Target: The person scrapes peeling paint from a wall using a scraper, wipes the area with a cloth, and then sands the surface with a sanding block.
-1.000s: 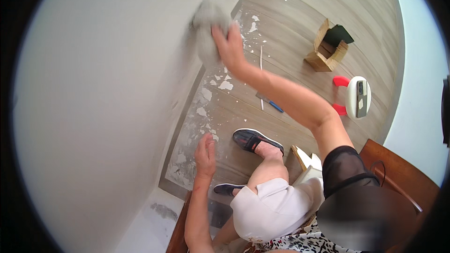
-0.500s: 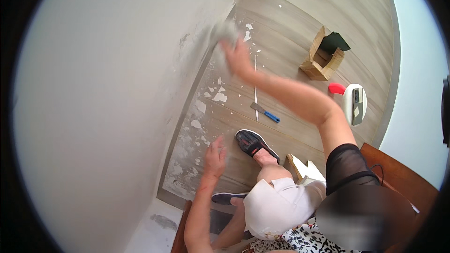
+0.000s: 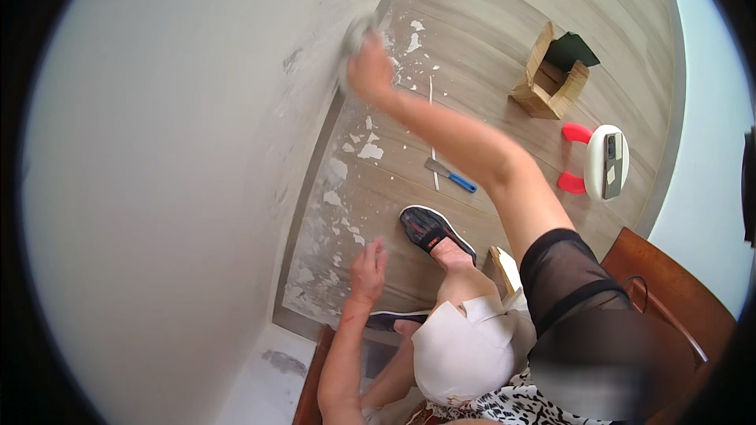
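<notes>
1. Wall [image 3: 173,157], off-white, marred by grey patches low down; prone to fresh scratches if rubbed with trapped grit.
2. Wood-look plank floor [image 3: 472,55], dusty beside grey edging strip [image 3: 320,145]; possibly slippery underfoot.
3. Cardboard box [image 3: 529,98], flaps open, well apart from both hands.
4. White-topped stool [image 3: 594,161], red-legged; easily jolted if bumped.
5. Grey cloth [image 3: 354,34], blurred, low at wall's foot, gripped beneath right hand [image 3: 372,69]; exact finger placement impossible to tell. Knuckles at risk of scraping should cloth slip.
6. Left hand [image 3: 368,271], loosely spread, holding nothing.
7. Smartphone [image 3: 613,169] atop stool; liable to slide off if knocked.
8. Blue-handled putty knife [image 3: 453,176], near shoe [image 3: 425,228]; apt to skid if stepped on.
9. White flakes [image 3: 370,149], scattered; likely to crumble and spread if trodden.
</notes>
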Available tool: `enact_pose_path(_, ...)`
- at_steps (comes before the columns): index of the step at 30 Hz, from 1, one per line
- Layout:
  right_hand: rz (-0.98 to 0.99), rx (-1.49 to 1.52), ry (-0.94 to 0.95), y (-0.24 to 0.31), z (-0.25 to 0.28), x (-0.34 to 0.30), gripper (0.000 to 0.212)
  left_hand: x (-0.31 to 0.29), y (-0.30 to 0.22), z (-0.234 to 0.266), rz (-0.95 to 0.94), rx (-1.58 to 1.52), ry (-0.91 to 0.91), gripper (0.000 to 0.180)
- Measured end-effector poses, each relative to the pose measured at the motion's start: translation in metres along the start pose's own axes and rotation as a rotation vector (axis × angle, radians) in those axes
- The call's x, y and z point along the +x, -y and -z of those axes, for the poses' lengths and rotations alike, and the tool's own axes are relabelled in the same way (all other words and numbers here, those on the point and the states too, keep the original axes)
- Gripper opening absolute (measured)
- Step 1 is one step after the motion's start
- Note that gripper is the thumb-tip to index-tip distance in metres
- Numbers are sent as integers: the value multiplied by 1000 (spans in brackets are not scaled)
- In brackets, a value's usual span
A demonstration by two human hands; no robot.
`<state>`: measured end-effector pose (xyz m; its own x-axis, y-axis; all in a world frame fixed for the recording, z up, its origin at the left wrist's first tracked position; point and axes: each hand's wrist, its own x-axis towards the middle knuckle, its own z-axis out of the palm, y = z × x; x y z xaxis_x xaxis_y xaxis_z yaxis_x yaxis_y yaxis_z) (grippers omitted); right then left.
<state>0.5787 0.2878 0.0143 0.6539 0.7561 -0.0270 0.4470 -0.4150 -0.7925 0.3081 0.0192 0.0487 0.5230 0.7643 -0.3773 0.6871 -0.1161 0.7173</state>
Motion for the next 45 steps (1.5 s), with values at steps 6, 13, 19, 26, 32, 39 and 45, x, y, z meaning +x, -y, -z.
enact_pose_path(6,333,60,524,-18,17,-141,41,25,-28,11,-59,59,35,31)
enact_pose_path(13,-65,373,101,2,56,-20,37,-8,-4,24,38,-75,-60,37)
enact_pose_path(19,5,980,-125,44,53,66,34,-19,6,0,73,-85,10,37)
enact_pose_path(26,462,586,-60,87,11,-118,41,-19,-9,-7,57,-97,92,35)
enact_pose_path(32,615,503,584,19,-12,-219,44,-10,-13,-5,23,-55,147,37)
enact_pose_path(39,393,471,-99,0,8,-99,41,-24,23,36,67,115,-136,47)
enact_pose_path(45,-218,392,-226,19,-47,-38,42,13,21,49,99,-193,-449,43)
